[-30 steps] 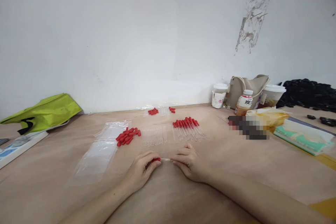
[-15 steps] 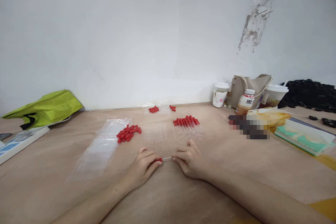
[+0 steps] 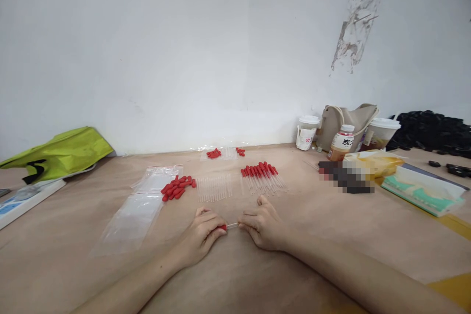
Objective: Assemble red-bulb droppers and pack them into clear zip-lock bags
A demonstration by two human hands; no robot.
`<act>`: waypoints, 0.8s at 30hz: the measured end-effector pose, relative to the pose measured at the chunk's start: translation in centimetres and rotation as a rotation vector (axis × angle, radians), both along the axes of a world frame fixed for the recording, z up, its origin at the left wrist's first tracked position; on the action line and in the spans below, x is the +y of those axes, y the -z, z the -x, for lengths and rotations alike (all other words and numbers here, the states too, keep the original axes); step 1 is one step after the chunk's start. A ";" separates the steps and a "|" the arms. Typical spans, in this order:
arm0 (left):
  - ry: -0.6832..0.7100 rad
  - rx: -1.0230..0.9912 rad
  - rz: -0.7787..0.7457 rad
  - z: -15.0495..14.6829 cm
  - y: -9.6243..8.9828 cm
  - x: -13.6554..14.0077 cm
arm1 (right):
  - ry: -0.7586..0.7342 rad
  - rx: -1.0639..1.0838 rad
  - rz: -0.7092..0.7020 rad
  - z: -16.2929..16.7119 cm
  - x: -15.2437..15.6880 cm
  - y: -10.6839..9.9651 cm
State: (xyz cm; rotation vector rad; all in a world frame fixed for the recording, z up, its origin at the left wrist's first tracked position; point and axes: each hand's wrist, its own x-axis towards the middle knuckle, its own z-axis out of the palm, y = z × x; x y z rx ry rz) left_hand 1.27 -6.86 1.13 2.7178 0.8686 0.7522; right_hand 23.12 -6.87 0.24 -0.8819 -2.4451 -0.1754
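Evidently the meeting point of bulb and tube is what both hands attend to, on the side of the bench (image 3: 235,279) nearest the person, about midway between its left and right edges. The left hand (image 3: 200,234) has its grip pinching a red bulb (image 3: 222,227) between thumb and fingers, probably to keep the soft piece from squirming; the right hand (image 3: 264,225) pinches the opposite end of a clear tube (image 3: 232,225), which spans the gap between them. Whether the tube sits inside the bulb cannot be told, as fingers cover the joint. Both hands are low over the bench, likely for steadiness and to keep the two pieces in line.

Farther toward the far edge, loose bulbs (image 3: 175,189) lie left, at the right edge of a flat plastic bag (image 3: 128,223), seemingly handy for the left hand. Beside them comes a row of tubes (image 3: 213,189), laid side by side, perhaps so that single ones lift easily. Next, rightward, droppers (image 3: 262,170) fan out, bulbs toward the far edge and tips toward the near one, presumably grouped apart from the loose parts
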 end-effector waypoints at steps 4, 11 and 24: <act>-0.020 0.005 -0.027 0.0 0.3 0.1 | 0.048 0.009 -0.002 0.5 -0.3 0.0; -0.005 0.028 -0.037 -0.2 0.3 0.0 | 0.051 0.028 0.048 1.1 -0.5 0.0; -0.026 0.007 -0.260 0.5 0.9 1.0 | 0.104 -0.087 -0.087 1.2 -1.1 -1.3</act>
